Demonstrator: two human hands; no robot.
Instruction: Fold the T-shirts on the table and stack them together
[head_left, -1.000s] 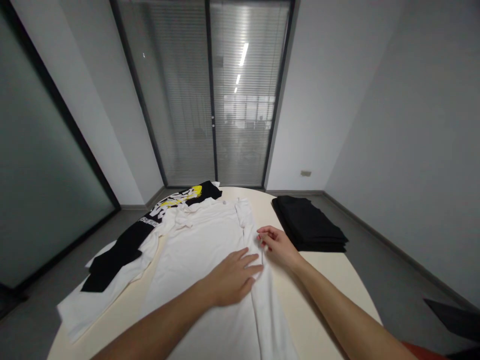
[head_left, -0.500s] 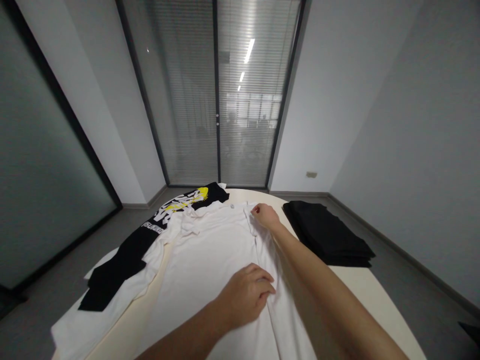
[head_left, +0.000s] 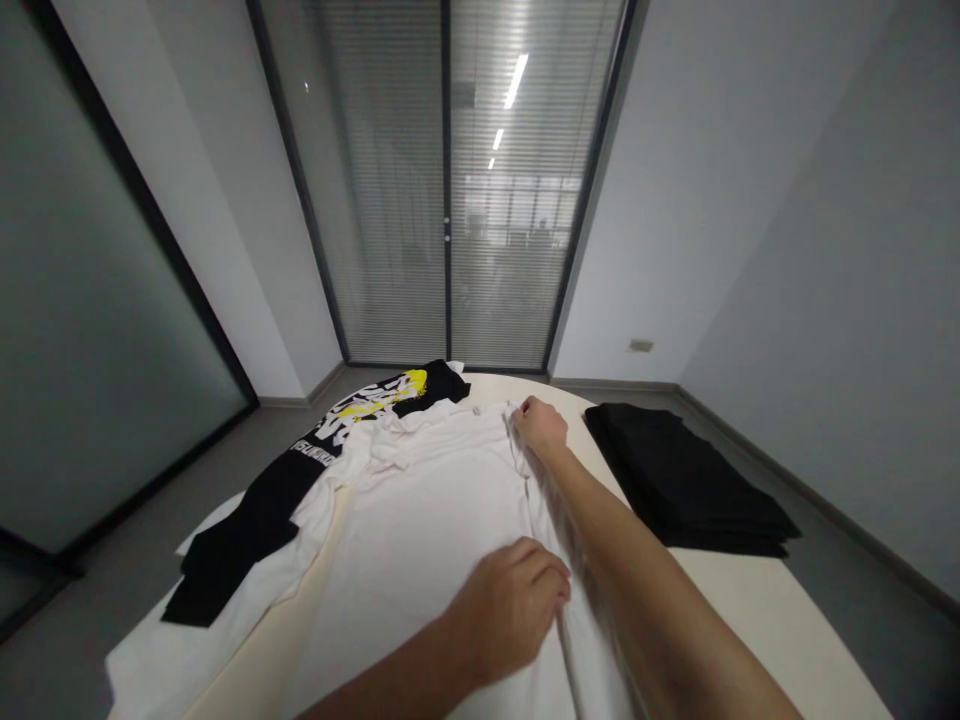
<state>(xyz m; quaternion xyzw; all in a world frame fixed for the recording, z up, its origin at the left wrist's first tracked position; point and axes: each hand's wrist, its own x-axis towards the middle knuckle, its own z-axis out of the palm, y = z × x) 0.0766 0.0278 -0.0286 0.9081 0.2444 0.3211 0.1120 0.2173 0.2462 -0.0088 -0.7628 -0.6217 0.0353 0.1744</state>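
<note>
A white shirt (head_left: 427,500) is spread flat on the round bench (head_left: 757,600), lying at its middle and running lengthwise away from the person: the collar end points toward the glass doors at the far side, the hem end comes toward the near edge and passes out of view below. The long axis therefore lies near to far, tilted slightly to the right at the top. The right side of the shirt appears to have been turned inward, a lengthwise fold edge running from the collar down toward the near edge (whether a sleeve is tucked under it cannot be told). The left side is not yet folded, its sleeve lying out over the garments beside it. The left hand (head_left: 510,605) is closed, fingers curled, and seems to pinch the fold edge low down; the right hand (head_left: 538,425) is closed on the same edge near the collar, its forearm stretched along the fold. The hands are well apart. To the left, partly beneath the shirt, a black printed shirt (head_left: 300,470) lies over other white cloth; to the right, apart from the shirt, a stack of folded black garments (head_left: 682,480) rests on the bench.
</note>
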